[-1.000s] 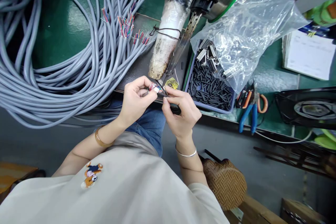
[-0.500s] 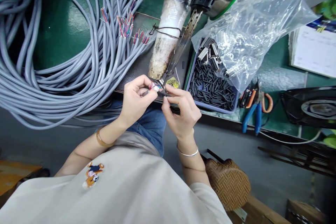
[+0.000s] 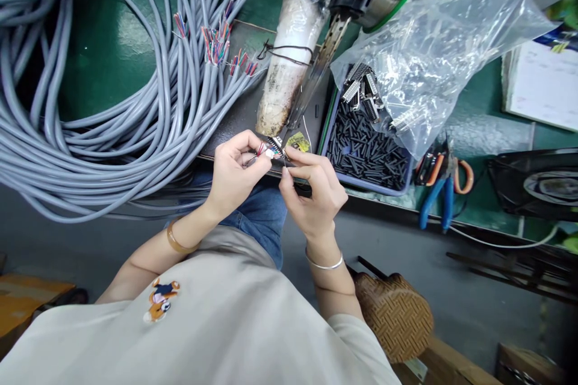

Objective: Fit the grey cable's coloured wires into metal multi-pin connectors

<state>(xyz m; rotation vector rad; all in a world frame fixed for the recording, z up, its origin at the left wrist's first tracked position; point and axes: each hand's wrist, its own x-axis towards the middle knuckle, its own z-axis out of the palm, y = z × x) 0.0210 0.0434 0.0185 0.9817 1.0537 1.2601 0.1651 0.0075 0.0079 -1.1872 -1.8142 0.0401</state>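
Fingertips of my left hand (image 3: 237, 171) are pinched together on thin coloured wires (image 3: 262, 148) at the bench edge. Just beyond them lies a small multi-pin connector (image 3: 275, 143), partly hidden by the fingers. My right hand (image 3: 316, 189) faces it from the right, with thumb and forefinger closed on a fine, thin wire (image 3: 284, 162). Over the connector, a soldering iron (image 3: 311, 84) points downward, its tip close to the pins. A yellow, crumpled piece (image 3: 298, 142) sits just past my right fingertips.
Grey cables (image 3: 149, 108) with stripped coloured ends cover the left. A plastic-wrapped tube (image 3: 289, 54) stands beside the iron. To the right are a bin (image 3: 370, 185) of short black tubes, connectors in a clear bag (image 3: 433, 60), blue-handled pliers (image 3: 437, 201) and a woven-top stool (image 3: 397, 319).
Both hands keep the same pinched hold at the connector, with only a tiny shift of the fingers. The view has moved slightly.
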